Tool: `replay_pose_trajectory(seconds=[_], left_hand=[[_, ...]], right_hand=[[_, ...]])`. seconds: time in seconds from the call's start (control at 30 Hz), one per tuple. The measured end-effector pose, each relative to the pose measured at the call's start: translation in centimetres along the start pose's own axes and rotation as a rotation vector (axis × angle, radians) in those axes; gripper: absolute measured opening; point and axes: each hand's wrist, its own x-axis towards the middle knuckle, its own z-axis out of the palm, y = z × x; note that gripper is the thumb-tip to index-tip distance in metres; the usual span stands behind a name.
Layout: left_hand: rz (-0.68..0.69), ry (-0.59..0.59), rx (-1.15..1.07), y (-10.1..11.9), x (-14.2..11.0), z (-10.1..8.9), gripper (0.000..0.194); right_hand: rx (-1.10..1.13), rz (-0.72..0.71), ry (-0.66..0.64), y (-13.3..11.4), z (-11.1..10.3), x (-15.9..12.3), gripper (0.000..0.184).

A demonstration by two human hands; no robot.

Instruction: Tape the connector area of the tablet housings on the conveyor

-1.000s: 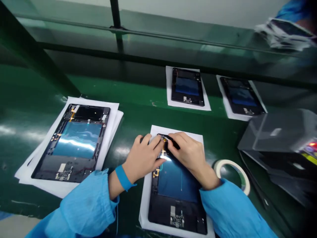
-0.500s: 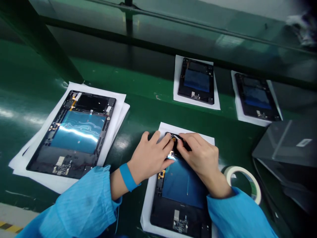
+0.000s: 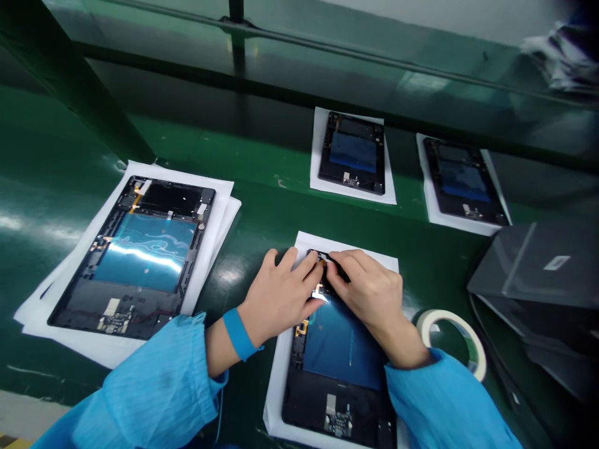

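Observation:
An opened tablet (image 3: 337,399) with a blue battery panel lies on white paper in front of me, its circuit parts showing. My left hand (image 3: 283,290), with a blue wristband (image 3: 241,335), rests over its upper left corner, fingers spread and fingertips on the frame. Thumb and forefinger of my right hand (image 3: 369,290) are pinched together at the top edge, close to the left fingertips. A small pale bit shows between the two hands; what the right fingers hold is too small to make out. Both hands hide most of the tablet's top.
At left, another opened tablet (image 3: 135,249) lies on stacked white sheets. Two more opened tablets (image 3: 353,153) (image 3: 461,181) sit on paper at the back. A tape roll (image 3: 477,349) stands beside my right sleeve, near a dark grey box (image 3: 524,262) and a cable.
The view has shifted slightly, so the things at the back and right appear further left. My right fingertips have moved a little closer to the left ones at the tablet's top edge.

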Motion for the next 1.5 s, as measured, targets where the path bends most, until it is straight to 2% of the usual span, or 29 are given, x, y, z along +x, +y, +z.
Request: replay_pose_trajectory(seconds=[0.57, 0.73, 0.93, 1.03, 1.13, 1.2, 1.27, 1.33, 1.43, 1.5], left_hand=[[0.008, 0.002, -0.006, 0.0, -0.2, 0.1, 0.048], [0.002, -0.004, -0.019, -0.1, -0.1, 0.0, 0.047], [0.014, -0.004, -0.027, -0.4, 0.0, -0.2, 0.049], [0.008, 0.002, -0.040, -0.5, 0.0, -0.1, 0.049], [-0.008, 0.027, -0.057, -0.5, -0.1, -0.2, 0.043], [-0.072, 0.035, -0.055, -0.5, -0.3, -0.6, 0.037], [-0.177, -0.006, -0.034, -0.4, -0.6, -1.2, 0.029], [-0.245, -0.089, -0.012, -0.2, -0.9, -1.9, 0.020], [-0.269, -0.205, -0.051, 0.4, -1.1, -2.5, 0.017], [-0.284, -0.240, -0.118, 0.6, -1.2, -2.7, 0.020]], right_hand=[[-0.048, -0.128, -0.182, -0.1, -0.6, 0.3, 0.017], [-0.118, -0.226, -0.275, -0.6, -1.3, 0.9, 0.016], [-0.175, -0.191, -0.441, -1.5, -1.8, 1.1, 0.025], [-0.131, -0.193, -0.483, -1.7, -2.4, 0.4, 0.033], [-0.015, -0.201, -0.458, -1.4, -3.3, -0.7, 0.035], [0.092, -0.172, -0.425, -0.5, -3.7, -1.0, 0.031], [0.127, -0.099, -0.409, 0.7, -3.7, -0.1, 0.027], [0.032, 0.006, -0.434, 2.1, -2.9, 2.2, 0.027], [-0.177, 0.113, -0.573, 4.1, -0.7, 7.7, 0.031], [-0.205, 0.107, -0.623, 5.0, 1.1, 11.3, 0.028]])
